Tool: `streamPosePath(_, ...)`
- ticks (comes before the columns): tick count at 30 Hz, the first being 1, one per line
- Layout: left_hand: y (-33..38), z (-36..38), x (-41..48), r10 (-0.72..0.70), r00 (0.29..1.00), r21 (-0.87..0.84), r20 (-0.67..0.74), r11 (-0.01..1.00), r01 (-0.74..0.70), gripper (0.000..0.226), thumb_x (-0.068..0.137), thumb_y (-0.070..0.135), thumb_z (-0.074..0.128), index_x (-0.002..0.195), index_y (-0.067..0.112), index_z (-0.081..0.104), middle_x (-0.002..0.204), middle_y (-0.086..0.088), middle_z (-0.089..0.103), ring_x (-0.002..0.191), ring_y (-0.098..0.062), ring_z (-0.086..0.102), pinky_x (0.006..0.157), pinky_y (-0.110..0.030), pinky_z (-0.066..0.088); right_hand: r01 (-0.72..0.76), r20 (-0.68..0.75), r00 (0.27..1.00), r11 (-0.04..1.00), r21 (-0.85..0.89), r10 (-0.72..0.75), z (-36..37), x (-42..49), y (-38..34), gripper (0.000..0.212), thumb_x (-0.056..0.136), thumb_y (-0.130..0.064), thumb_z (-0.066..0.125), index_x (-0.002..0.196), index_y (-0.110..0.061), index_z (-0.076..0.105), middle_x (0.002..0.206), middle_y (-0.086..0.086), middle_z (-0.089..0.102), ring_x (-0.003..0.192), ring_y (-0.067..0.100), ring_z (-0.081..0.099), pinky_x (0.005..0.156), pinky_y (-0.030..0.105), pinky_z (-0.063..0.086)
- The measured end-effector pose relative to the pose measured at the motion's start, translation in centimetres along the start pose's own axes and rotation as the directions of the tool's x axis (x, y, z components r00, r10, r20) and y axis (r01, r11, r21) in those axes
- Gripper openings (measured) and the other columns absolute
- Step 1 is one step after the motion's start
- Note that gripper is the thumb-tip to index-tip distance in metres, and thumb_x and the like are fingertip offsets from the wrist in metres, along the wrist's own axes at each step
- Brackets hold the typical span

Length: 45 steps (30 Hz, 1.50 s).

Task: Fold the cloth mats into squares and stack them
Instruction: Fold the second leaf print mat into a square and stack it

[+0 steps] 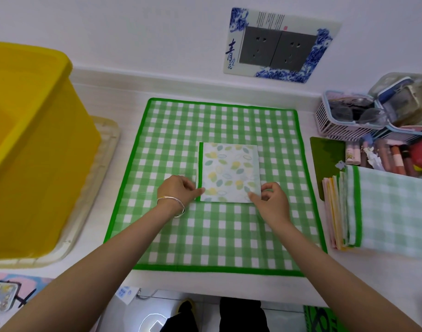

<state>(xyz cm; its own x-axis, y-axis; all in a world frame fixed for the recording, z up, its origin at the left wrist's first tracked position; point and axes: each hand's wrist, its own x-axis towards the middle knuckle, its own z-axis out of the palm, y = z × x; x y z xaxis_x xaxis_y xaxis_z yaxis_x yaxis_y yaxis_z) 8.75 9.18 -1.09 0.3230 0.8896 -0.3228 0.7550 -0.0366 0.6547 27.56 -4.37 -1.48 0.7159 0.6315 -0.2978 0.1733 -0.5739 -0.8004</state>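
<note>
Leaf-print mat (230, 172), folded to a square, lies flat near the centre of the green checked mat (212, 236), which is spread open on the white table (124, 111). A green border strip runs along the folded square's left edge.

Left hand (177, 190): fingers pinched on the square's near-left corner, at the green strip. A silver bangle (174, 204) sits on that wrist.

Right hand (271, 200): thumb and fingertips pinched on the square's near-right corner.

Right of the checked mat, just beside its edge: a stack of folded mats (372, 212), pale green check on top, pink and yellow edges showing beneath.

Beyond that stack, further from the checked mat: a white slotted basket (344, 125) with dark items and a clutter of small tubes; details not legible.

Left of the checked mat: a yellow plastic bin (30, 140) resting on a beige tray (92, 188).

Wall behind the checked mat: a double socket (277, 47) in a blue-and-white floral frame.
</note>
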Motion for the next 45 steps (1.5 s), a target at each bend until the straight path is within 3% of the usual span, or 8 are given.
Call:
streamPosePath(4,-0.4,0.8,-0.3,0.229,0.966,0.111,-0.121,0.97,-0.216,0.048,0.072,0.033,0.077,0.109,0.017,0.052,0.104,-0.001,0.057,0.094,-0.019,0.055,0.083,-0.032,0.047,0.031,-0.072,0.997,0.999,0.028,-0.029,0.7,-0.6,0.2,0.033,0.08,-0.026,0.074,0.1,-0.018,0.048,0.078,-0.001,0.064,0.063,0.009,0.057,0.055,0.022,0.044)
streamPosePath(9,0.3,2.2,0.0,0.522,0.845,0.348,0.115,0.775,-0.527,0.062,0.089,0.013,0.052,0.145,0.025,0.029,0.155,0.001,0.022,0.143,-0.024,0.016,0.115,-0.034,0.008,0.049,-0.138,0.989,0.999,0.018,-0.046,1.6,-1.0,0.5,0.041,0.08,-0.025,0.073,0.108,-0.021,0.044,0.09,0.001,0.065,0.072,0.012,0.059,0.069,0.033,0.051)
streamPosePath(14,0.0,4.0,-0.4,0.435,0.885,0.414,0.165,0.784,-0.463,0.045,0.102,0.03,0.025,0.146,0.034,0.021,0.156,0.012,0.012,0.145,-0.013,0.0,0.118,-0.038,-0.003,0.326,-0.182,0.894,0.872,-0.365,-0.41,2.1,-2.3,0.5,0.058,0.083,-0.027,0.069,0.132,-0.014,0.042,0.132,0.004,0.045,0.123,0.022,0.041,0.105,0.038,0.031)
streamPosePath(17,-0.4,4.5,-0.5,0.428,0.885,0.486,0.184,0.743,-0.461,0.047,0.102,0.034,0.017,0.148,0.036,0.008,0.157,0.014,0.0,0.145,-0.013,-0.008,0.116,-0.038,-0.009,0.609,0.19,0.777,0.638,-0.472,-0.601,3.1,-3.1,0.8,0.057,0.097,-0.038,0.041,0.148,-0.017,0.025,0.155,-0.004,0.021,0.144,0.011,0.013,0.118,0.033,0.006)
streamPosePath(21,-0.2,4.4,-0.6,0.404,0.893,0.545,0.2,0.711,-0.444,0.048,0.102,0.034,0.013,0.147,0.035,-0.004,0.156,0.013,-0.01,0.144,-0.013,-0.014,0.115,-0.038,-0.011,0.725,0.471,0.685,0.452,-0.52,-0.556,4.7,-3.3,2.0,0.061,0.099,-0.049,0.014,0.15,-0.016,0.015,0.157,-0.001,0.014,0.144,0.006,0.0,0.117,0.032,-0.005)
streamPosePath(33,-0.5,4.6,-0.5,0.42,0.885,0.572,0.203,0.683,-0.455,0.069,0.08,0.045,-0.02,0.146,0.037,-0.005,0.157,0.014,-0.006,0.144,-0.013,-0.011,0.115,-0.039,-0.011,0.683,0.548,0.731,0.437,-0.585,-0.407,-1.5,-0.3,4.0,0.069,0.09,-0.061,-0.002,0.149,-0.027,-0.006,0.156,-0.014,-0.011,0.14,-0.003,-0.018,0.117,0.026,-0.011)
streamPosePath(39,0.2,4.4,-1.3,0.394,0.882,0.647,0.26,0.607,-0.462,0.058,0.094,0.054,0.0,0.148,0.031,-0.007,0.157,0.007,-0.009,0.144,-0.018,-0.012,0.112,-0.043,-0.016,0.664,0.54,0.746,0.506,-0.551,-0.39,-1.3,-0.5,4.0,0.068,0.09,-0.06,0.004,0.149,-0.028,-0.009,0.153,-0.017,-0.017,0.139,-0.005,-0.02,0.115,0.022,-0.011)
streamPosePath(45,-0.2,6.9,-5.2,0.456,0.778,0.585,0.432,0.514,-0.627,0.072,0.095,0.057,0.0,0.139,0.019,0.042,0.144,-0.001,0.043,0.132,-0.023,0.041,0.106,-0.044,0.02,0.661,0.532,0.748,0.528,-0.533,-0.398,-1.3,-0.5,4.1,0.063,0.09,-0.052,0.0,0.147,-0.03,-0.007,0.153,-0.017,-0.014,0.139,-0.006,-0.018,0.117,0.024,-0.008)
